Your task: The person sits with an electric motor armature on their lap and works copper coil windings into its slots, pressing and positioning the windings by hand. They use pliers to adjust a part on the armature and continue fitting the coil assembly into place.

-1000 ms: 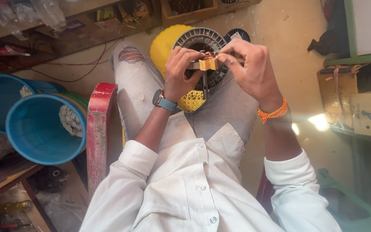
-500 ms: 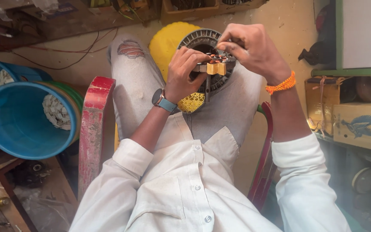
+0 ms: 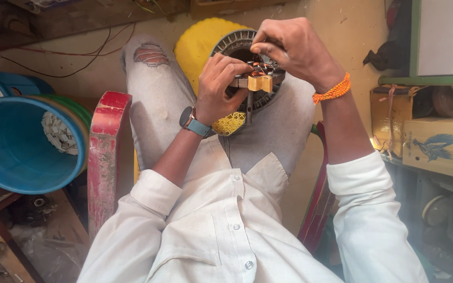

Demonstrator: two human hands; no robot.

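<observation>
Cluttered workshop floor lying below, both hands, left hand (image 3: 221, 86) and right hand (image 3: 294, 50), are gripping a round grey metal motor stator (image 3: 247, 73) with copper windings over the lap, risking snagged wire.

Just one view here, a head cam looking steeply down the wearer's own chest and lap. It sits close: the white shirt (image 3: 221, 225) fills the bottom, both hands (image 3: 221, 86) land near the top middle. The floor (image 3: 342, 31) runs along the top edge, a blue tub (image 3: 22, 152) sits far left, boxes (image 3: 436, 147) far right.
</observation>
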